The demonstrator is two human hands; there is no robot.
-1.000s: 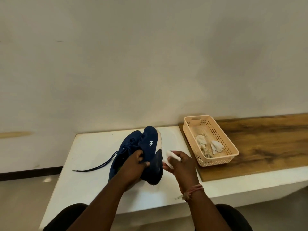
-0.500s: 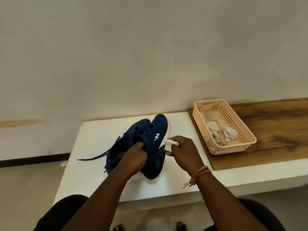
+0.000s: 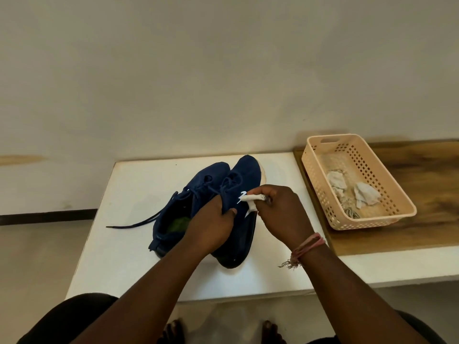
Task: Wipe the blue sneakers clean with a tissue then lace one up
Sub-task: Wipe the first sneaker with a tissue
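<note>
Right sneaker (image 3: 242,194): stands tipped on its side on the white table (image 3: 129,219), touching the left sneaker on that shoe's right; its white sole edge faces the basket.
Left sneaker (image 3: 188,207): sits upright on the table, mouth open, something green inside; one loose lace (image 3: 134,223) trails off to its left.
Left hand (image 3: 211,224): fingers curl over the right sneaker's collar, thumb pressing the outer side, holding it steady.
Right hand (image 3: 283,214): fingers and thumb pinch a folded white tissue (image 3: 250,201) against the right sneaker's side, by its white logo.
Handling, sneaker: likely light, with a soft knit upper that gives under pressure and a firmer sole; the collar or heel looks the surest place to hold.
Handling, tissue: thin and limp, probably tears if dragged hard; best kept folded under the fingertips.
Basket (image 3: 320,155): peach, perforated, on the wooden counter (image 3: 422,184) to the right of the sneakers, well apart from them.
Basket contents: two crumpled whitish tissues (image 3: 352,192) and a small dark-and-pale tangle I cannot identify.
</note>
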